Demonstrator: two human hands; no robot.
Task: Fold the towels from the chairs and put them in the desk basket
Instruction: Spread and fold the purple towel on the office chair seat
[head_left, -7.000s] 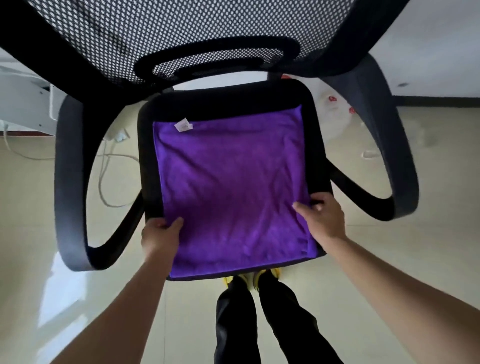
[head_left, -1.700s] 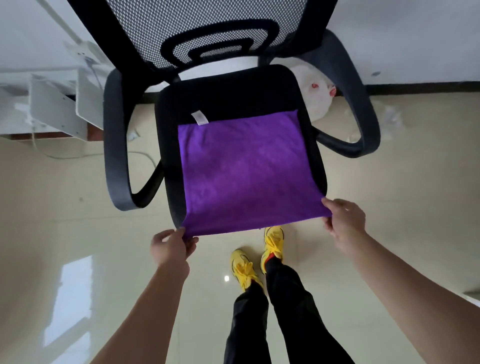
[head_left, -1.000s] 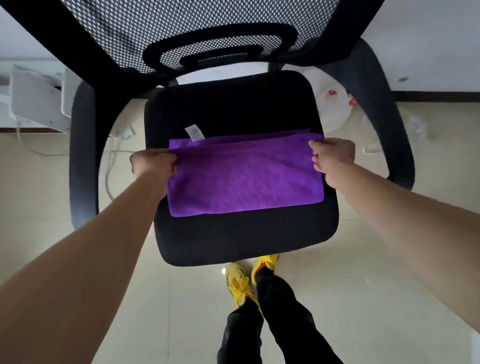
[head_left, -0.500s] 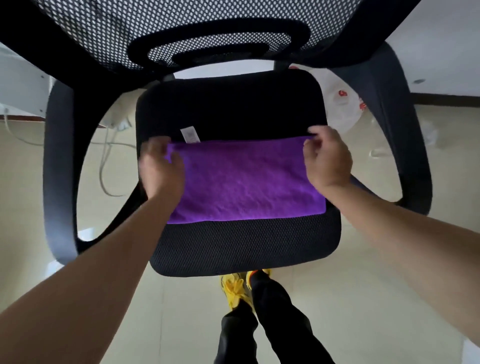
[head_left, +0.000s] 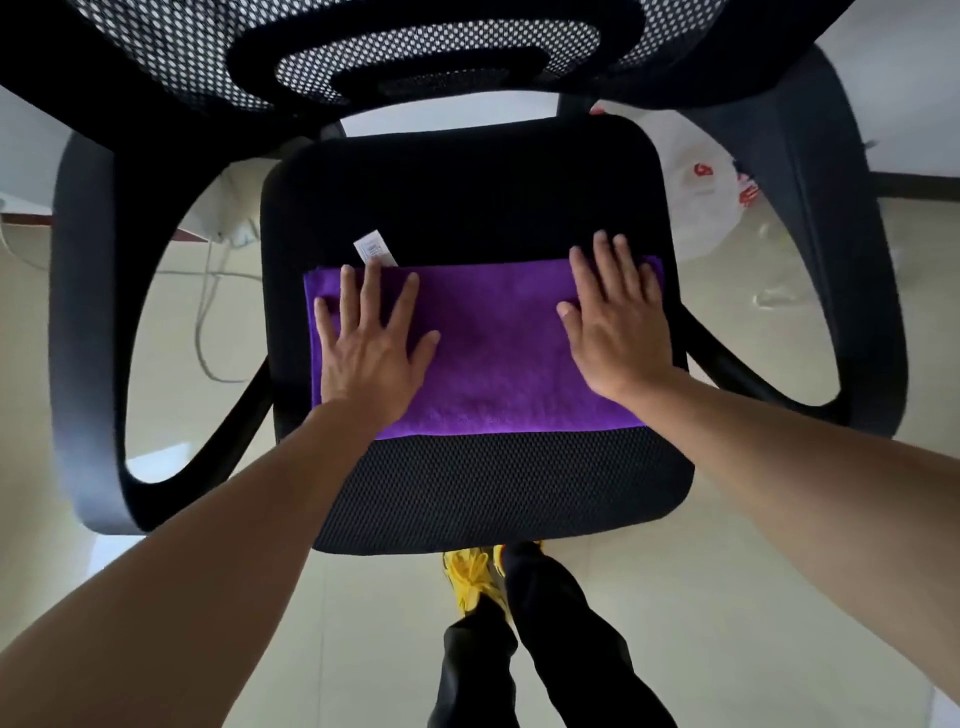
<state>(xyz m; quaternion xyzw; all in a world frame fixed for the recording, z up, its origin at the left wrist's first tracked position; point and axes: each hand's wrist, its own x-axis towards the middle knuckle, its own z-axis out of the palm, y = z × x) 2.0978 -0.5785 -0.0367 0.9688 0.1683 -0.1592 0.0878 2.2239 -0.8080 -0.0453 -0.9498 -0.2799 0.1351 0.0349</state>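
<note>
Plainly, the purple towel (head_left: 493, 353) lies as a flat band across the middle of the chair seat (head_left: 467, 493); its long axis runs side to side, from one armrest to the other, with the short ends close to the seat's side edges; a white label (head_left: 375, 253) sticks out past its far edge near the left end. The left hand (head_left: 371, 353) rests palm down on the left end and the right hand (head_left: 618, 332) on the right end; both are spread flat with straight fingers, pressing the cloth and gripping nothing. The towel looks plush, light and limp, so it would likely sag and fall open if lifted from one corner; the surer hold is probably a pinch through all layers at both corners of a short end. No basket is in view.
</note>
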